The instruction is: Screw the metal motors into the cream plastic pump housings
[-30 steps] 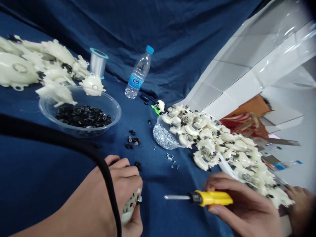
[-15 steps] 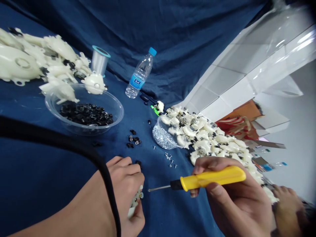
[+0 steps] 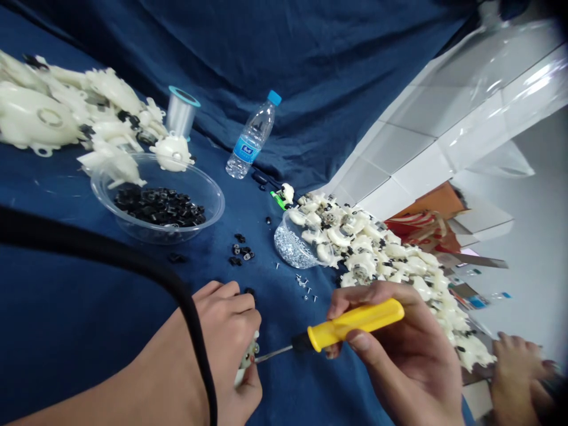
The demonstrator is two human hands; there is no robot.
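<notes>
My left hand [image 3: 224, 349] is closed around a small cream plastic part [image 3: 243, 365], mostly hidden behind the fingers. My right hand [image 3: 394, 343] grips a screwdriver [image 3: 355, 324] with a yellow handle and black collar. Its thin metal shaft points left, and the tip reaches the edge of the cream part by my left thumb; whether it sits in a screw I cannot tell. Just beyond my hands, several loose screws [image 3: 303, 283] lie on the blue cloth, near a clear bowl of screws [image 3: 293, 245]. Small black parts [image 3: 242, 251] lie beyond my left hand.
A clear bowl [image 3: 213, 222] with black parts stands at the left. Cream plastic pieces are heaped at the far left [image 3: 39, 115] and right [image 3: 399, 260]. A water bottle [image 3: 251, 139] and a spool [image 3: 181, 115] stand behind. Another person's hand [image 3: 517, 367] shows at far right. A black strap crosses the lower left.
My right hand has moved left with the screwdriver, bringing its tip from a small gap to the cream part. My left hand stays nearly in place, holding the part.
</notes>
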